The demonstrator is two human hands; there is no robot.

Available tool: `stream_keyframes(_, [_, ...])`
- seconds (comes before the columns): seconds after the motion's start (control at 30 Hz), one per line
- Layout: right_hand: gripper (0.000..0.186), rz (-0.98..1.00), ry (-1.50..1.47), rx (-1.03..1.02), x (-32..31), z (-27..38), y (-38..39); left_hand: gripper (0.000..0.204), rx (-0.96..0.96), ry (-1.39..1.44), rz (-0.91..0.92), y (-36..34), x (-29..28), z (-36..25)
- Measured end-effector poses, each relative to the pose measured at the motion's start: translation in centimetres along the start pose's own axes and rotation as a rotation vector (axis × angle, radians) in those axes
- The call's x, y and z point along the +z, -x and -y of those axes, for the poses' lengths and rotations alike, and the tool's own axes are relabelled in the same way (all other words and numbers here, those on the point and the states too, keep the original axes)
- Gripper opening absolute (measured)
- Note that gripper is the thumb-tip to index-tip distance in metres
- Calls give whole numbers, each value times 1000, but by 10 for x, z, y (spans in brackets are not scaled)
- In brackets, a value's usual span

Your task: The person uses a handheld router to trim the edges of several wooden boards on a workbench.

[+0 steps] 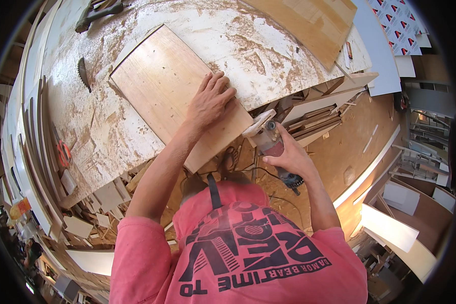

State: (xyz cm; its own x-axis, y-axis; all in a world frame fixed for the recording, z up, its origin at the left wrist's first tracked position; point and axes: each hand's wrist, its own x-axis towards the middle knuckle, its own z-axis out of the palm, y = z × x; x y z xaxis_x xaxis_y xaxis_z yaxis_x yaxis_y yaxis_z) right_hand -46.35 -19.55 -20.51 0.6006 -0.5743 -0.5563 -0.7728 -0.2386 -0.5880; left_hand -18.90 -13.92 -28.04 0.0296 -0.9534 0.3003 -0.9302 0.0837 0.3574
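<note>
A light wooden board [157, 83] lies on the dusty white worktable [104, 131], its near end jutting past the table's front edge. My left hand [211, 101] rests on top of the board near its right side, fingers slightly apart and pressing down. In my right hand [294, 158] is a trim router [269, 141], gripped round its body. The router is tilted, with its pale base at the board's near right corner. Whether the base touches the edge is hard to tell. A dark cord runs from the router's lower end toward the floor.
A larger wood sheet [314, 28] lies at the far right of the table. At the far left are a dark power tool [99, 14] and a part of a saw blade [82, 75]. Orange-handled scissors [64, 153] lie at left. Offcuts [314, 121] are stacked under the table.
</note>
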Motion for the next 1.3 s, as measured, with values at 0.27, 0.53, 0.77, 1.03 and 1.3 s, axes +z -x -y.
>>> stream_keyframes(0.27, [107, -28, 26, 0, 10, 5, 3, 22, -7, -7, -14, 0, 2, 0])
stream_keyframes(0.53, [108, 17, 51, 25, 35, 19, 14, 23, -38, -3, 6, -1, 0, -3])
stream_keyframes(0.77, [109, 23, 71, 30, 75, 35, 31, 22, -5, -9, -63, 0, 6, 1])
stream_keyframes(1.03, [106, 14, 82, -22, 120, 50, 53, 25, 3, -32, -125, -1, 12, 2])
stream_keyframes(1.3, [107, 103, 46, 47, 139, 77, 65, 30, 17, -6, -69, 0, 12, 5])
